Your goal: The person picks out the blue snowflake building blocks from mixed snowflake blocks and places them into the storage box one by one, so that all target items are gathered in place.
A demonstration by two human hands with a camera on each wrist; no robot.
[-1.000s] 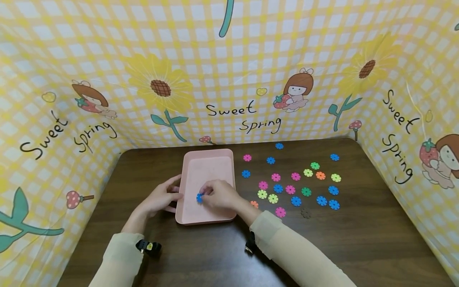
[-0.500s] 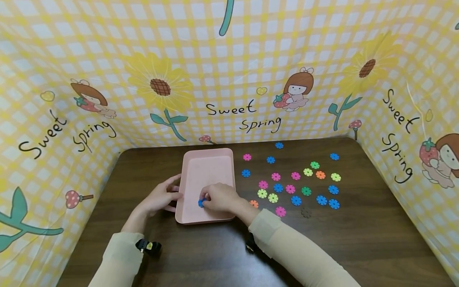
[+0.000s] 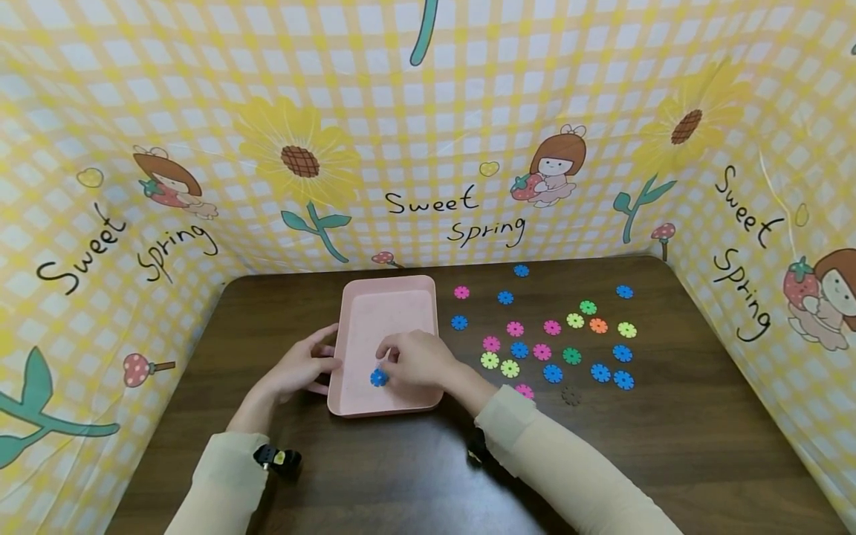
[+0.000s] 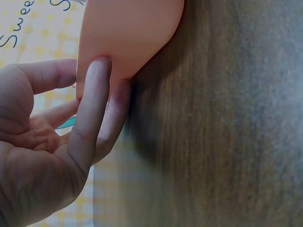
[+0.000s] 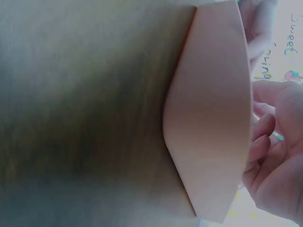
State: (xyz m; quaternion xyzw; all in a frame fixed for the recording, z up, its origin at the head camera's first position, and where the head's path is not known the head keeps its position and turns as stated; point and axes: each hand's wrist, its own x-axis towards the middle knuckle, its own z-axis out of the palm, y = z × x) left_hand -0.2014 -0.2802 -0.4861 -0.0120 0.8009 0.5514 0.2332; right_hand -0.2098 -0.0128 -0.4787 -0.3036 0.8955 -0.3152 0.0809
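Note:
My left hand (image 3: 301, 366) is at the left side of a pink tray (image 3: 421, 293). In the left wrist view its fairly straight fingers (image 4: 94, 90) touch the tray's outer wall. Over the lower part of the tray is my right hand (image 3: 417, 360), index finger and thumb apart. Right by its fingertips, inside the tray, a blue notched plastic disc (image 3: 378, 377) shows nearly its whole face. The right wrist view shows the right hand (image 5: 279, 146) beyond the tray wall (image 5: 208, 113), which hides the disc there.
Right of the tray, many notched discs lie scattered on the dark wood table (image 3: 374, 475), among them a pink disc (image 3: 461, 293), a yellow-green disc (image 3: 510, 368), an orange disc (image 3: 598, 325) and a dark green disc (image 3: 571, 356). A yellow checked cloth (image 3: 428, 134) surrounds the table.
The right hand shifted slightly toward me, then lifted a little up and right. Its index finger and thumb parted, leaving the blue disc in the tray. The left hand stayed still.

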